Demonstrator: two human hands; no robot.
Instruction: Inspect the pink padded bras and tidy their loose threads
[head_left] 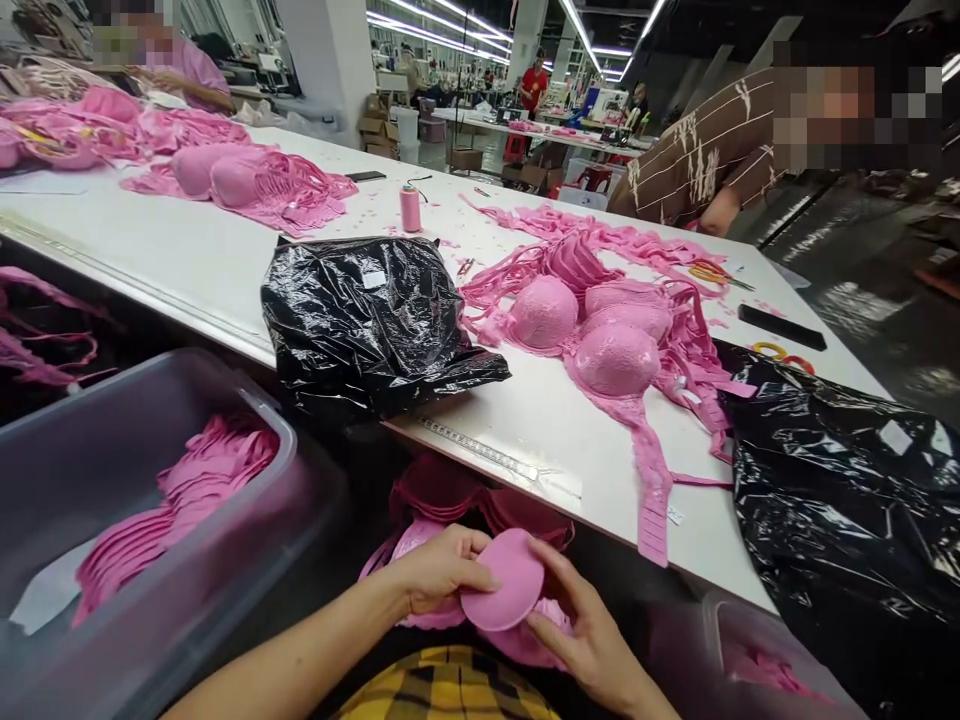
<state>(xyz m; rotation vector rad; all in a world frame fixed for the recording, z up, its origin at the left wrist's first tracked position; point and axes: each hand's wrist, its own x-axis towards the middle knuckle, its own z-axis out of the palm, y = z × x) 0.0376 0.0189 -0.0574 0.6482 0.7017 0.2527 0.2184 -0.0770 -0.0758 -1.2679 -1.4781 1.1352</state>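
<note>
Checked cloth (450, 690) seen nearest | white table (525, 400) beyond | grey bin (289, 450) at left | edges pinched by left hand (446, 570) and right hand (589, 625) | pad (510, 578) smooth, pink, rounded, held between cloth and table; face turned cameraward, long axis slanted lower left to upper right

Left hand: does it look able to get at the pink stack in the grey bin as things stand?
Likely yes, over the rim. The grey bin is open-topped, with nothing seen covering the pink stack. But the left hand is holding the pink pad.
</note>
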